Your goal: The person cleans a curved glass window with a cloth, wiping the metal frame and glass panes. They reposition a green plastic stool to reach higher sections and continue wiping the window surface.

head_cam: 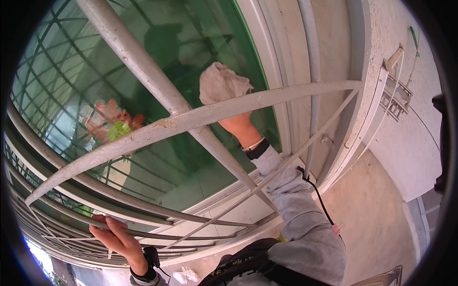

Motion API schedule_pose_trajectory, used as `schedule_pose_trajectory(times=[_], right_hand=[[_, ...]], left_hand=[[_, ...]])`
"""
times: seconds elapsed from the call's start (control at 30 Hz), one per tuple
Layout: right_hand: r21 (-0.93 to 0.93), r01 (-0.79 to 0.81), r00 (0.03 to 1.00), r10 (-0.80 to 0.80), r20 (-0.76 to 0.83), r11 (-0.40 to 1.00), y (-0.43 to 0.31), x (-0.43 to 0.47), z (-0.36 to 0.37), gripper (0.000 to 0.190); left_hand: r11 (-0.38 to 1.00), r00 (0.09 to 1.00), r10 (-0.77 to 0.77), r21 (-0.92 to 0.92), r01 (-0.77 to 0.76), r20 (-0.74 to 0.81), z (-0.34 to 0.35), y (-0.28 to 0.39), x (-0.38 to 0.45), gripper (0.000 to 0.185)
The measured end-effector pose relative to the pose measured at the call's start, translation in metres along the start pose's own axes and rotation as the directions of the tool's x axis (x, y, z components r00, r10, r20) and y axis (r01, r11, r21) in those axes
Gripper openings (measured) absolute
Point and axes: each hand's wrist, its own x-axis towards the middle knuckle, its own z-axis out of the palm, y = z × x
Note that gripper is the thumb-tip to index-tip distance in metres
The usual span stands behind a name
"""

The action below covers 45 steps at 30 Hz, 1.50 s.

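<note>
Beyond the pale painted metal bars of a window grille (200,116), my right hand (238,125) holds a light grey cloth (223,84) against the green-tinted window glass (164,150). My right forearm, in a grey sleeve, reaches between the bars; a bar hides part of the hand. Lower left, my left hand (116,237) is on a thin grille bar (150,235), with fingers bent over it. A dark strap with a small black device is on my left wrist. A red flower sticker with a green centre (114,123) shows at the glass, left of the cloth.
Close around my right arm run crossing grille bars and a diagonal brace (311,143). A black cable (323,203) with a pink clip hangs by the right sleeve. A small metal rack (397,94) is on the right wall. White shoes (186,275) are on the floor below.
</note>
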Motion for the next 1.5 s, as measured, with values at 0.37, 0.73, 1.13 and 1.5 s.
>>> schedule_pose_trajectory(times=[0.37, 0.73, 1.13, 1.5], right_hand=[[0.367, -0.393, 0.919, 0.342, 0.199, 0.843, -0.016, -0.099, -0.034, 0.039], [-0.177, 0.064, 0.942, -0.118, -0.314, 0.982, 0.01, 0.161, -0.048, 0.027], [-0.204, -0.673, 0.685, 0.703, 0.191, 0.711, 0.071, -0.115, -0.055, 0.043], [0.215, -0.199, 0.94, 0.249, -0.234, 0.956, 0.029, 0.017, -0.093, 0.04]], left_hand=[[1.0, 0.998, -0.03, -0.003, 0.03, -0.049, -0.003, -0.015, -0.003, 0.038], [0.997, 0.997, 0.071, -0.028, -0.071, 0.005, 0.0, -0.006, 0.0, 0.023], [0.999, 0.998, 0.012, 0.041, -0.015, 0.062, -0.004, 0.001, 0.002, 0.027], [0.99, 0.983, -0.016, -0.138, 0.042, 0.185, -0.013, 0.003, 0.003, 0.03]])
